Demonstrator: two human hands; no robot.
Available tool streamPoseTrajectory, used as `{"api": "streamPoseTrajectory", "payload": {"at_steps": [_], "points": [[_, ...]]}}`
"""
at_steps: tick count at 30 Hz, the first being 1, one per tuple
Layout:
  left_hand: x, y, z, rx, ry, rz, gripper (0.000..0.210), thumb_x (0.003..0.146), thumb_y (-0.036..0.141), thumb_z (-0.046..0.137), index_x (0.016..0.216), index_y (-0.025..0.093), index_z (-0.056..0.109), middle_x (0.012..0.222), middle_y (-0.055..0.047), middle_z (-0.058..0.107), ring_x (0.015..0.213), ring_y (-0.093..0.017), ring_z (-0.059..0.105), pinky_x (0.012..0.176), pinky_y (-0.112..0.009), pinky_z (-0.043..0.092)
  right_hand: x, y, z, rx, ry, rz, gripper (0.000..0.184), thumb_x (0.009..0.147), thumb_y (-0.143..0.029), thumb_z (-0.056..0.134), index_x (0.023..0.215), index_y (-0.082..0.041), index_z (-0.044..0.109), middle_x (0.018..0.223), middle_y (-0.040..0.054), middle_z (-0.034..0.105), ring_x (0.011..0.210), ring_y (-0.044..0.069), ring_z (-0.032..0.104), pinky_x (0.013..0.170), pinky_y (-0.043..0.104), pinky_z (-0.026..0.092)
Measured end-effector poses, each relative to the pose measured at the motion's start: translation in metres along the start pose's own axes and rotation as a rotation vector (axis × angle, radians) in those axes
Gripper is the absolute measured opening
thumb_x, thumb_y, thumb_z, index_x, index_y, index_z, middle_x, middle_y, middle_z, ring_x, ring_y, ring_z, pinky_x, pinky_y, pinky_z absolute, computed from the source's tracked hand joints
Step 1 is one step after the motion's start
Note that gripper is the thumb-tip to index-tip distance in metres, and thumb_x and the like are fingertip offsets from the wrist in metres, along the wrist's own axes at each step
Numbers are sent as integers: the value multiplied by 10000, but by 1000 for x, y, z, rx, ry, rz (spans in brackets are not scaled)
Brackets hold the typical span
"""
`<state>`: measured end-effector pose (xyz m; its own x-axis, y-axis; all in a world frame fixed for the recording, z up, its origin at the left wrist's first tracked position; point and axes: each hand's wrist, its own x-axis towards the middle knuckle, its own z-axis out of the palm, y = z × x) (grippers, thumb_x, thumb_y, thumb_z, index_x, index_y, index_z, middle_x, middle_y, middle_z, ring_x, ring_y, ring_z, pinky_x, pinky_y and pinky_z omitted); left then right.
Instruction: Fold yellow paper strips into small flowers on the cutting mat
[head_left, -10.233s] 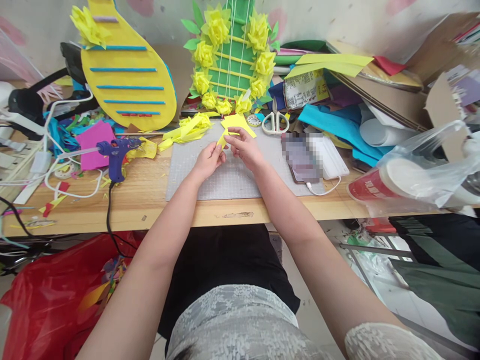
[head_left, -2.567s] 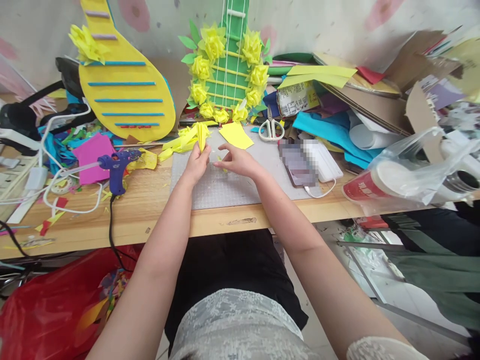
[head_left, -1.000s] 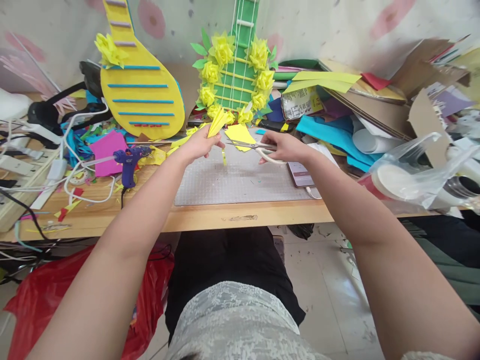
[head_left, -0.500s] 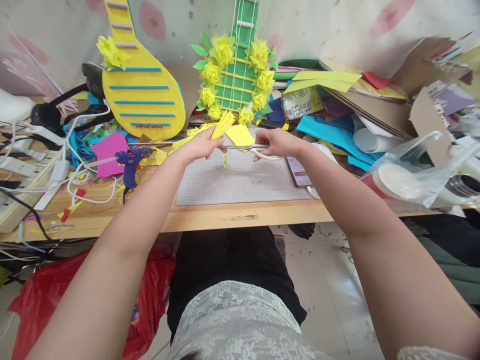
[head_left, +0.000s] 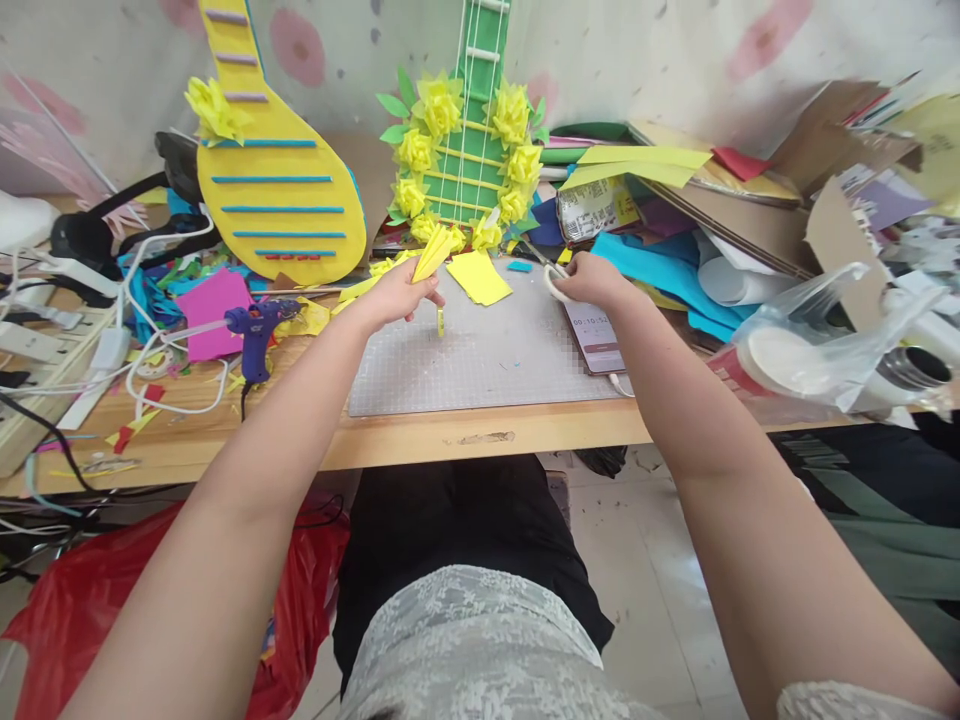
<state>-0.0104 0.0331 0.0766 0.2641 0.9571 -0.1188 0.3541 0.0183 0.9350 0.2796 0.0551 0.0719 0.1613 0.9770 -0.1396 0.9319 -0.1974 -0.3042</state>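
Observation:
My left hand (head_left: 399, 297) is closed around a folded piece of yellow paper (head_left: 435, 250), over the left back of the grey cutting mat (head_left: 480, 365). A thin yellow paper strip (head_left: 441, 321) stands just below its fingers. At the mat's right back, my right hand (head_left: 592, 277) is closed on scissors (head_left: 553, 282) with white handles. Their blades point away from me, toward the back of the desk. Between the hands lies a flat yellow paper sheet (head_left: 480, 278), with a small blue scrap (head_left: 519, 266) beside it.
A phone (head_left: 598, 340) lies under my right wrist. On the left are a blue glue gun (head_left: 259, 335), cables and pink paper (head_left: 215, 312). Behind stand a yellow paper instrument (head_left: 281, 205) and a green one (head_left: 471, 150) with yellow flowers. Cardboard (head_left: 739, 210) piles up right.
My right hand has carried the scissors away from the yellow paper, to the right, and their blades have swung to point backward. My left hand still holds the folded paper.

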Motion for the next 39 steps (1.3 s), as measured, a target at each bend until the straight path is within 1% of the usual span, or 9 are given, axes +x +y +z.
{"api": "streamPoseTrajectory", "payload": {"at_steps": [4, 9, 12, 15, 17, 20, 24, 30, 39], "points": [[4, -4, 1, -15, 9, 21, 112, 838, 146, 573, 836, 187, 468, 720, -4, 584, 726, -123, 644, 440, -155, 301, 8, -8, 17, -43, 50, 55, 513, 783, -265, 616, 1214, -28, 466, 1185, 280, 586, 1119, 362, 573, 894, 432, 434], [3, -1, 5, 23, 24, 28, 54, 877, 158, 507, 883, 188, 462, 776, -19, 577, 801, -145, 666, 428, -164, 293, 26, -31, 41, 31, 112, 45, 572, 821, -184, 569, 1315, 35, 382, 1292, 321, 511, 1219, 351, 526, 975, 414, 396], [0, 3, 8, 10, 41, 21, 77, 873, 142, 509, 872, 188, 448, 825, -16, 551, 816, -141, 673, 430, -167, 302, 38, -41, 45, 20, 133, 40, 524, 794, -129, 575, 1282, 9, 445, 1292, 320, 504, 1254, 371, 485, 1006, 465, 357], [-2, 3, 9, -5, 47, 10, 84, 880, 143, 505, 874, 188, 435, 842, -15, 544, 798, -131, 673, 431, -170, 304, 38, -54, 38, 27, 208, -89, 376, 758, -158, 622, 1118, -60, 577, 1196, 264, 588, 1261, 398, 438, 1024, 554, 313], [-2, 2, 9, -12, 44, 14, 75, 891, 150, 490, 874, 189, 428, 845, -16, 541, 814, -134, 677, 427, -170, 297, 27, -68, 33, 174, 253, -191, 307, 752, -226, 644, 1035, -116, 595, 1125, 212, 621, 1196, 366, 469, 976, 533, 370], [0, -1, 9, -32, 34, 31, 80, 891, 161, 501, 877, 191, 429, 825, -11, 541, 825, -137, 681, 427, -161, 289, 0, -92, 31, 612, -16, -352, 245, 725, -284, 682, 926, -211, 564, 961, 79, 651, 953, 227, 583, 849, 389, 464], [2, -5, 8, -52, 23, 51, 69, 888, 171, 517, 910, 193, 455, 803, -13, 573, 802, -134, 676, 429, -159, 296, -26, -115, 41, 898, -244, -342, 244, 687, -200, 691, 840, -215, 501, 813, 28, 633, 786, 158, 587, 768, 332, 460], [1, -8, 7, -71, 52, 31, 82, 872, 166, 546, 908, 189, 476, 810, -16, 618, 709, -108, 651, 436, -162, 311, -30, -123, 50, 937, -251, -306, 268, 677, -148, 651, 781, -237, 421, 675, -39, 579, 718, 135, 576, 715, 302, 449], [-9, -14, 8, -152, 171, -59, 96, 951, 179, 397, 1022, 170, 461, 724, 0, 619, 559, -61, 581, 428, -171, 287, -33, -113, 47, 974, -231, -220, 313, 698, -178, 672, 789, -243, 380, 734, -37, 588, 695, 116, 547, 688, 288, 422]]}}
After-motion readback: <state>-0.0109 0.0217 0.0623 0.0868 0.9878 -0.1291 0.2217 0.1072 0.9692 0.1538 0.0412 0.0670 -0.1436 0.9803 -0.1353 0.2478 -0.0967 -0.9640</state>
